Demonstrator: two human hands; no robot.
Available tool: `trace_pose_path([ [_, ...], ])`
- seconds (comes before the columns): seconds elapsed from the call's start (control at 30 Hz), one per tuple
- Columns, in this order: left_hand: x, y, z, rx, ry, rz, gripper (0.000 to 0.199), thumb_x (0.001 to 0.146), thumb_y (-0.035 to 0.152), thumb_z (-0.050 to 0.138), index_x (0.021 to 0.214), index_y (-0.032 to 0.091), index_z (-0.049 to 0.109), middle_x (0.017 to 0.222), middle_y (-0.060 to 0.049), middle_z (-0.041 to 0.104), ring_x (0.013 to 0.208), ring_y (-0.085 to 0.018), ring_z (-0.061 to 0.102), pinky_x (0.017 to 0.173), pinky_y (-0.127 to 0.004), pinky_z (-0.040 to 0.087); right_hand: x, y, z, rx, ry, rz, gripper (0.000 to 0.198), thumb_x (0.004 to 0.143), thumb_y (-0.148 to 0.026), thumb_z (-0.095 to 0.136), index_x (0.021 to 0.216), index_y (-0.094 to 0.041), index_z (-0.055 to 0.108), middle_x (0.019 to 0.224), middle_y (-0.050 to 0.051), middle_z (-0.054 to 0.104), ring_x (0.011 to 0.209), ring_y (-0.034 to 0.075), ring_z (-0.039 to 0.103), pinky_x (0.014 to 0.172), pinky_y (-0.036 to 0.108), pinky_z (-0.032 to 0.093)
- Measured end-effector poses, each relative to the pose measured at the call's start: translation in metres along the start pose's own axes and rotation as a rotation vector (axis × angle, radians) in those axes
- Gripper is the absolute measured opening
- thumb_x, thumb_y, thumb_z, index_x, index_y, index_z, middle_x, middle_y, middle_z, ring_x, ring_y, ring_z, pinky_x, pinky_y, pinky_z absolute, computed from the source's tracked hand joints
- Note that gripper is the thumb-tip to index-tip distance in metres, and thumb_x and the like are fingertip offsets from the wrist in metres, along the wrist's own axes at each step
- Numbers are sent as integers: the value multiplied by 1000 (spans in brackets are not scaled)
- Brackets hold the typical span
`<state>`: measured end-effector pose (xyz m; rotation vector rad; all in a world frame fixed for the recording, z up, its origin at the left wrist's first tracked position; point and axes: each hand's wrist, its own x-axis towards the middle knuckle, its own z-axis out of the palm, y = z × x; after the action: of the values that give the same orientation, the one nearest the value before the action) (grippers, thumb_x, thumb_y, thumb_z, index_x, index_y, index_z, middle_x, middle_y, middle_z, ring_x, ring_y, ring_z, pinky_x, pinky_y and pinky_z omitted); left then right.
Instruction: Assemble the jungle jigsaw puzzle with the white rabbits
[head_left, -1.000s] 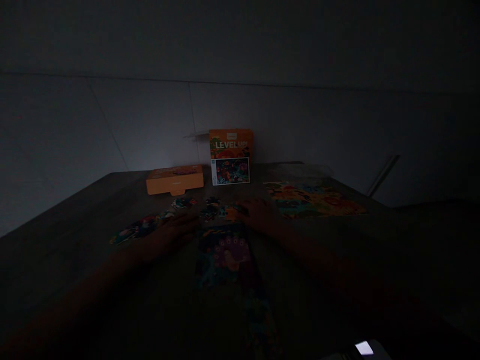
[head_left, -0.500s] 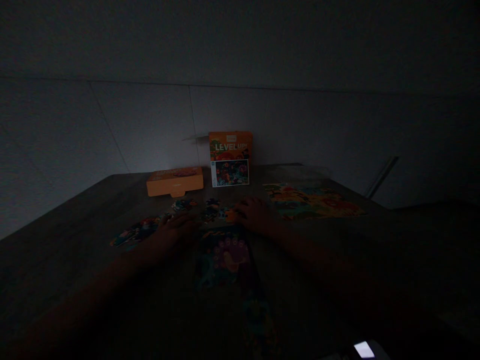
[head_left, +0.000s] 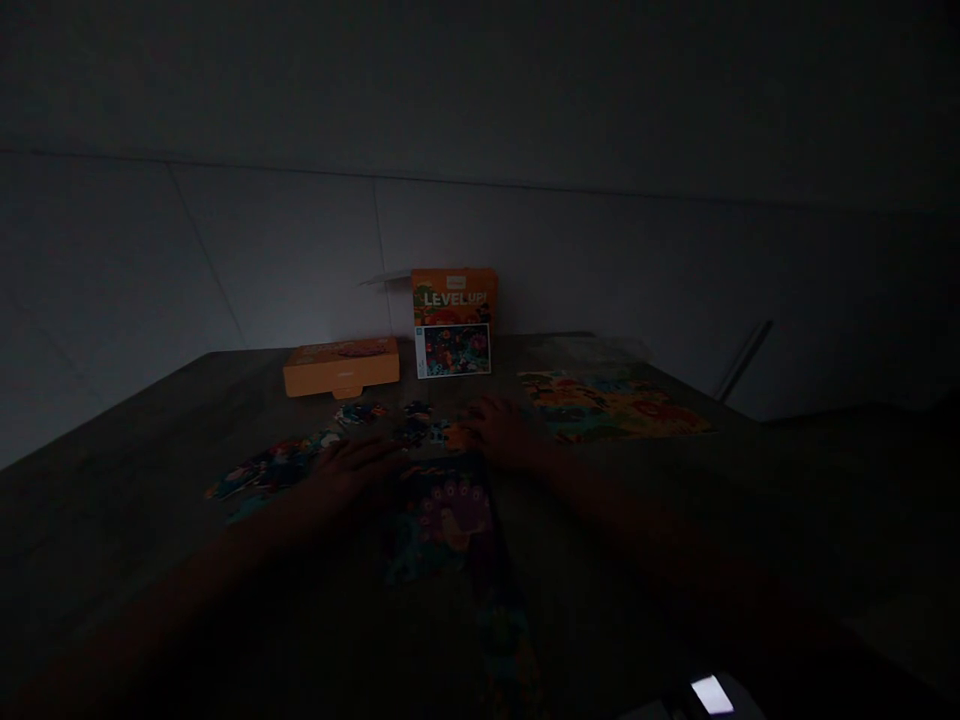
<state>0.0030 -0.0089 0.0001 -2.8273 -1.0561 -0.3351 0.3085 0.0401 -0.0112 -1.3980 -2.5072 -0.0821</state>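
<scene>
In dim light, my left hand (head_left: 354, 466) lies low over the table with its fingers stretched out. It is beside a heap of loose jigsaw pieces (head_left: 274, 468). My right hand (head_left: 496, 432) has its fingers apart and reaches to a small cluster of pieces (head_left: 427, 428); its fingertips touch or nearly touch an orange piece (head_left: 455, 436). Nothing shows held in either hand. Between my forearms lies a partly joined puzzle (head_left: 450, 520) with a purple peacock, and a strip of joined pieces (head_left: 504, 630) runs from it toward me.
An orange "LEVEL UP!" box (head_left: 455, 283) stands at the back, a picture card (head_left: 452, 351) leaning on it. The orange box part (head_left: 341, 372) lies left of it. A joined colourful puzzle (head_left: 619, 405) lies at right. Near me is a lit screen (head_left: 712, 694).
The view has shifted slightly, so the things on the table appear a little further left. Both hands stay in nearly the same places among the pieces.
</scene>
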Motion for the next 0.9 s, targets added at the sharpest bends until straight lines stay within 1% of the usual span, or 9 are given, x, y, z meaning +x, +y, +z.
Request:
trace_pose_path([
  [0.13,-1,1,-1,-6,-5,-21,45,98,37,47,142,32,48,148,-7,49,134,-31,45,110,-54,38,2,-1,5,-11,94,-20,31,97,-36,49,117,-21,68,133,12,53,132,30,33,109,52,24],
  [0.27,-1,-2,2,-18,3,-11,47,98,39,47,145,34,44,149,-6,47,136,-31,43,111,-54,36,4,0,3,18,211,34,28,97,-32,49,104,-21,73,131,9,55,125,26,39,106,44,30],
  [0.33,-1,-1,3,-20,11,0,46,98,39,47,144,34,46,148,-6,48,135,-30,44,112,-53,35,4,0,0,27,229,62,27,97,-30,49,98,-21,74,130,9,56,124,25,40,105,43,32],
  [0.4,0,1,1,-14,1,1,46,98,40,46,143,34,47,148,-6,49,134,-31,45,112,-55,35,3,-1,-2,37,221,54,24,95,-28,52,98,-21,75,130,9,58,124,25,41,105,44,31],
  [0.5,1,5,-5,0,-16,-2,46,99,40,45,144,33,45,147,-7,50,134,-32,45,110,-57,37,1,-4,-6,54,192,-25,22,88,-23,59,105,-22,73,132,8,59,127,27,41,107,47,27],
  [0.57,0,6,-8,-7,-8,0,46,98,38,46,144,32,46,146,-7,50,134,-31,45,110,-55,38,-1,-6,-8,75,139,-94,27,86,-21,60,110,-24,72,129,6,62,128,28,42,108,51,24],
  [0.63,-1,6,-9,-20,3,-5,44,98,36,47,142,32,49,146,-7,51,134,-30,45,110,-52,39,-2,-6,-10,99,89,-131,28,86,-21,60,110,-26,72,124,4,66,125,29,45,107,54,23],
  [0.77,-2,4,-9,-19,-11,-22,43,98,37,48,141,32,50,147,-6,49,135,-30,44,110,-52,39,-3,-6,-14,113,45,-122,24,87,-27,63,109,-27,72,122,4,68,124,29,48,106,55,23],
  [0.9,-1,7,-15,-20,-20,-29,43,97,39,49,139,31,51,147,-7,49,136,-31,43,110,-54,38,-3,-10,-18,85,34,-113,26,89,-33,63,112,-26,71,122,5,68,121,29,49,105,54,25],
])
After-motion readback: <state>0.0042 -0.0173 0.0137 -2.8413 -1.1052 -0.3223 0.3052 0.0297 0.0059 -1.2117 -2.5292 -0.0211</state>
